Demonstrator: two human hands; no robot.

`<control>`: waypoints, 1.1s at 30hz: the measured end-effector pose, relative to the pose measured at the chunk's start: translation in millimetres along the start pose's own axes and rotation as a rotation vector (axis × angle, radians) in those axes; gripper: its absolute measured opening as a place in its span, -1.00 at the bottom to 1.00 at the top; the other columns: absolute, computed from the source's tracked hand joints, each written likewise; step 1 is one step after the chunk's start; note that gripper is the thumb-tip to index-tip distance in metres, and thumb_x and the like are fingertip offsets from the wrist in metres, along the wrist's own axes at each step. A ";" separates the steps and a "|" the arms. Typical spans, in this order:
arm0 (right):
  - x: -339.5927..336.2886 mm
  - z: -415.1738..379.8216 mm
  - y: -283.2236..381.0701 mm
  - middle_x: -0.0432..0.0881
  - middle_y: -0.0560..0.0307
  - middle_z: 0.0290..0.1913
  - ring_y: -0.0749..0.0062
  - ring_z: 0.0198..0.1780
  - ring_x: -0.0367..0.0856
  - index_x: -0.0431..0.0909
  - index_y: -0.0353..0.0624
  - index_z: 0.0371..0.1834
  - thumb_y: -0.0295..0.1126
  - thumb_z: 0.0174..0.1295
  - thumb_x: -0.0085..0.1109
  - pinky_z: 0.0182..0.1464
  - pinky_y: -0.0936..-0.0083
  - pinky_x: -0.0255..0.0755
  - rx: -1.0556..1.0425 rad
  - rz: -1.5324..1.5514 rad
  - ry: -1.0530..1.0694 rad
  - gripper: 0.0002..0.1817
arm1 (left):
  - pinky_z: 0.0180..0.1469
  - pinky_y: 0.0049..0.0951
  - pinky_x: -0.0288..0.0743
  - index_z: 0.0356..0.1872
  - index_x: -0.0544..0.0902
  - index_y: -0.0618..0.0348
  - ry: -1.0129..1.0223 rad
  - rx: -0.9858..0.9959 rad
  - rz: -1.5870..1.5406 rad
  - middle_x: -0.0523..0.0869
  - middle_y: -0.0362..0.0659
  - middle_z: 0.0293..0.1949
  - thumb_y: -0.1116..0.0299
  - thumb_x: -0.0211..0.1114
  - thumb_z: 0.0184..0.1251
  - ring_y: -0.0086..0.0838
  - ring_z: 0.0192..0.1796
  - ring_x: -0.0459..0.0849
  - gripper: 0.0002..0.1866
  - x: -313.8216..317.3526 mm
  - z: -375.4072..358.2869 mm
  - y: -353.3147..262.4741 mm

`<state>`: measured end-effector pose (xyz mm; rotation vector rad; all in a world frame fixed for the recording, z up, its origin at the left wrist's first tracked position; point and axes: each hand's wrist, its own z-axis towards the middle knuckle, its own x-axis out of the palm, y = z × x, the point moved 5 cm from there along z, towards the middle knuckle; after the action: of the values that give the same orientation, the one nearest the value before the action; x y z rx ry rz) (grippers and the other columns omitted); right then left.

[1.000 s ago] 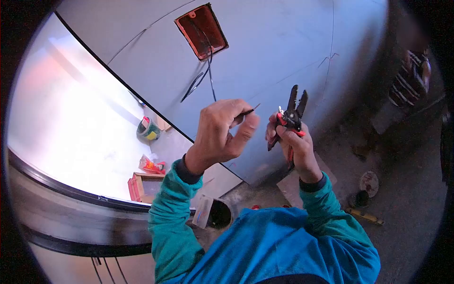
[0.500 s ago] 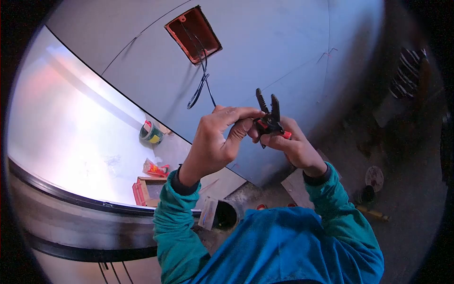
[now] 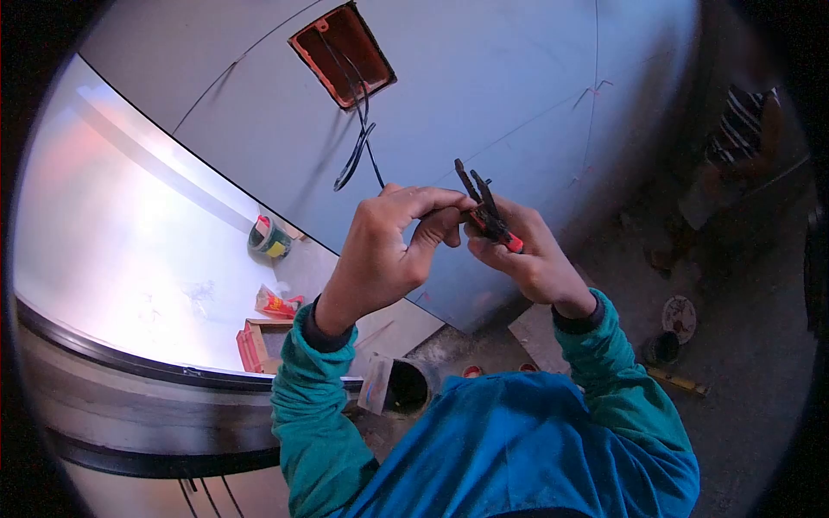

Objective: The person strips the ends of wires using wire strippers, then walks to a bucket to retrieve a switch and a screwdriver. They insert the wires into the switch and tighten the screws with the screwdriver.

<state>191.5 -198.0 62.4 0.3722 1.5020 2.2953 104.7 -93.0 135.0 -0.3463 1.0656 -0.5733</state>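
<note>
My right hand (image 3: 527, 250) is wrapped round the handles of dark pliers (image 3: 480, 195) with red grips, whose jaws point up and slightly left. My left hand (image 3: 389, 242) is closed, thumb and forefinger pinched together beside the pliers' pivot. A black wire (image 3: 374, 160) runs from the red-orange wall box (image 3: 380, 69) down behind my left hand; its end is hidden by the fingers. Looped black wires (image 3: 350, 168) hang below the box.
At the left are a bucket (image 3: 269, 240), a red-and-yellow packet (image 3: 276, 302) and a red-edged box (image 3: 256, 345). Below stands a dark bucket (image 3: 408, 387). Another person in a striped top (image 3: 741, 125) is at the right, near a yellow tool (image 3: 680, 381).
The pliers have turned, and their jaws now stand closer together and lean left. My left hand has shifted slightly left. The wall box sits a little further up and left in view.
</note>
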 end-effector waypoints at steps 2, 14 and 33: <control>-1.0 0.8 -0.5 0.41 0.17 -0.42 0.54 -0.31 0.33 0.42 -0.32 -0.14 -0.34 0.12 0.14 -0.21 0.55 0.29 -0.011 -0.080 -0.020 -0.69 | -0.21 -0.45 0.35 -0.16 0.62 0.25 -0.003 -0.004 0.005 0.68 -0.15 -0.49 0.51 0.12 0.25 -0.43 -0.42 0.60 -0.81 0.5 -0.7 2.0; -2.5 0.6 -2.8 0.44 0.13 -0.44 0.53 -0.35 0.34 0.45 -0.33 -0.11 -0.35 0.09 0.13 -0.24 0.53 0.32 0.007 -0.128 -0.048 -0.66 | -0.19 -0.47 0.33 -0.15 0.62 0.23 -0.012 0.015 -0.010 0.65 -0.16 -0.52 0.54 0.10 0.23 -0.44 -0.43 0.58 -0.80 1.9 -0.7 1.9; 1.2 1.9 -6.1 0.36 0.26 -0.46 0.59 -0.38 0.28 0.39 -0.26 -0.21 -0.38 0.11 0.10 -0.30 0.56 0.25 -0.078 -0.056 -0.040 -0.77 | -0.19 -0.43 0.32 -0.12 0.62 0.21 0.023 0.037 0.049 0.66 -0.15 -0.51 0.56 0.08 0.20 -0.43 -0.42 0.57 -0.76 0.8 -0.2 3.0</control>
<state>192.2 -193.7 57.6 0.3480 1.3818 2.2817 105.6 -91.1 132.8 -0.2813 1.0811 -0.5537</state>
